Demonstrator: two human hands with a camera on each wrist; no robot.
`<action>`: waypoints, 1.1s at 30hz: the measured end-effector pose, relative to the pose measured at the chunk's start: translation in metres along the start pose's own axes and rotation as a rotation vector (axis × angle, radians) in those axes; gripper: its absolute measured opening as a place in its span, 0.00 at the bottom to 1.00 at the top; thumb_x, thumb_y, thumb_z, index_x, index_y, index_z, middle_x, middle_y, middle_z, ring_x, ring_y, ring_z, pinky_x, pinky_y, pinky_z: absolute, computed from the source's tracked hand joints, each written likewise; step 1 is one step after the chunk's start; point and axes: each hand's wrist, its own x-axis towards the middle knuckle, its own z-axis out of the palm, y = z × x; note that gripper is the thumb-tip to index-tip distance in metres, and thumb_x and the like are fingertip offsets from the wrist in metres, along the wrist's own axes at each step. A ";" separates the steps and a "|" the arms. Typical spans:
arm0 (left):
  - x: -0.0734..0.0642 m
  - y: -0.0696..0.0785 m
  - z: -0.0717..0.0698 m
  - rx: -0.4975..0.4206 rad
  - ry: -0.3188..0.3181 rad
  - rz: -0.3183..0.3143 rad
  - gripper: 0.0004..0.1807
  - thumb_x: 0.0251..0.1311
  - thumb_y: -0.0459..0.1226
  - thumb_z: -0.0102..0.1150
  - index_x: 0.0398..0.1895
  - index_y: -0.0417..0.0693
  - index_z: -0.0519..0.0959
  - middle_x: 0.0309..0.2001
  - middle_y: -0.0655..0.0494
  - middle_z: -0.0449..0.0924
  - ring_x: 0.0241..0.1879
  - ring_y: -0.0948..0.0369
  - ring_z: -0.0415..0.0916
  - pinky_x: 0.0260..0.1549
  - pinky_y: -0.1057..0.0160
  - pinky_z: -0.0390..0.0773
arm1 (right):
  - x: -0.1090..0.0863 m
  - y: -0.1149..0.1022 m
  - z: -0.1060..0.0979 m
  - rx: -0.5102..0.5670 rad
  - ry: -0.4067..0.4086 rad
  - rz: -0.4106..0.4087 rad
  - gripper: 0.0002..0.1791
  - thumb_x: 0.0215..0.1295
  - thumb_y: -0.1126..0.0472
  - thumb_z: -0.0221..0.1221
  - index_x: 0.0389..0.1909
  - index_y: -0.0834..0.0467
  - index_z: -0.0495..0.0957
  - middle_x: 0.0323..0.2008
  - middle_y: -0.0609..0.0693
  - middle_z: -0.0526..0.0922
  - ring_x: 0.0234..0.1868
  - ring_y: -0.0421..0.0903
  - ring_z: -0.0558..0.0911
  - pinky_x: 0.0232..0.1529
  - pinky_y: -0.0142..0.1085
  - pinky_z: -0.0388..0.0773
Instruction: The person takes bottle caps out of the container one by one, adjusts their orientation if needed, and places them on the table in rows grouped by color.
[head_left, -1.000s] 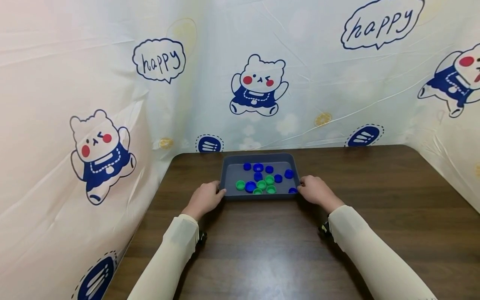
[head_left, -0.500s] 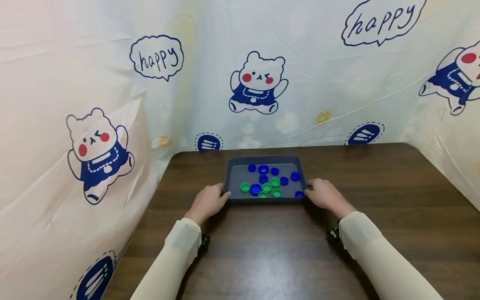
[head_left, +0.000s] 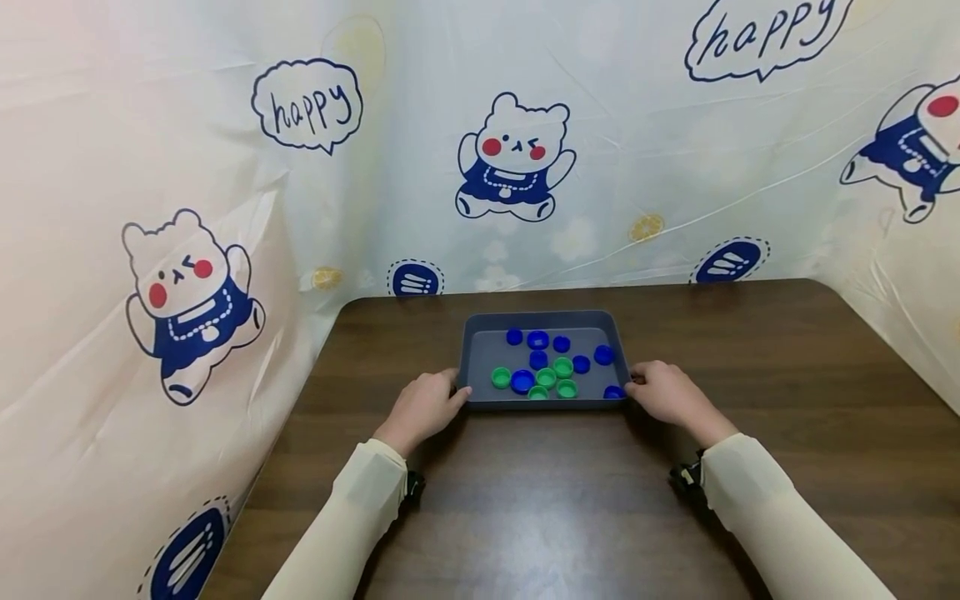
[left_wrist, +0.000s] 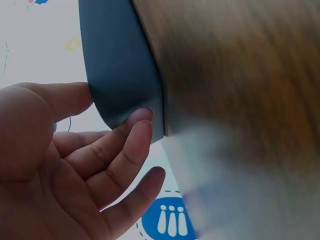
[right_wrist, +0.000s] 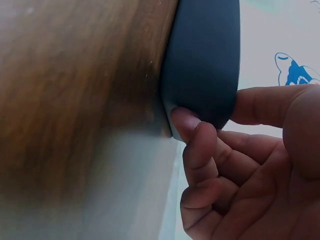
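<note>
A dark grey rectangular tray (head_left: 480, 350) lies on the wooden table, with several blue bottle caps (head_left: 537, 339) and several green bottle caps (head_left: 501, 377) scattered inside it. My left hand (head_left: 426, 407) grips the tray's near left corner; in the left wrist view its thumb (left_wrist: 70, 97) lies at the rim and the fingertips touch the outer wall. At the near right corner my right hand (head_left: 670, 395) holds the tray likewise, the thumb (right_wrist: 260, 106) at the rim and curled fingers against the side in the right wrist view.
The brown wooden table (head_left: 540, 500) extends in front of the tray and to both sides. Behind and beside it hangs a pale curtain (head_left: 637, 150) printed with bears and the word "happy". Both forearms wear cream sleeves (head_left: 352, 500), with dark straps at the wrists.
The tray has slid to the right and slightly nearer, with both hands still holding its corners. The caps have travelled with it, and the head view has tilted slightly downward.
</note>
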 end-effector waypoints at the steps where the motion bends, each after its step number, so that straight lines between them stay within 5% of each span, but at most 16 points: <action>1: -0.001 0.001 0.000 0.003 -0.001 0.002 0.28 0.68 0.48 0.56 0.63 0.38 0.74 0.56 0.44 0.78 0.52 0.49 0.78 0.52 0.47 0.75 | -0.001 0.001 0.000 0.006 -0.004 -0.002 0.20 0.70 0.61 0.53 0.55 0.72 0.75 0.40 0.60 0.82 0.32 0.49 0.77 0.39 0.49 0.77; 33: -0.012 0.014 0.003 0.060 -0.046 0.077 0.27 0.69 0.50 0.54 0.62 0.39 0.75 0.49 0.45 0.82 0.45 0.52 0.81 0.47 0.48 0.78 | -0.023 0.010 -0.004 0.006 -0.033 0.032 0.21 0.69 0.59 0.53 0.54 0.72 0.76 0.38 0.57 0.82 0.32 0.48 0.77 0.37 0.48 0.76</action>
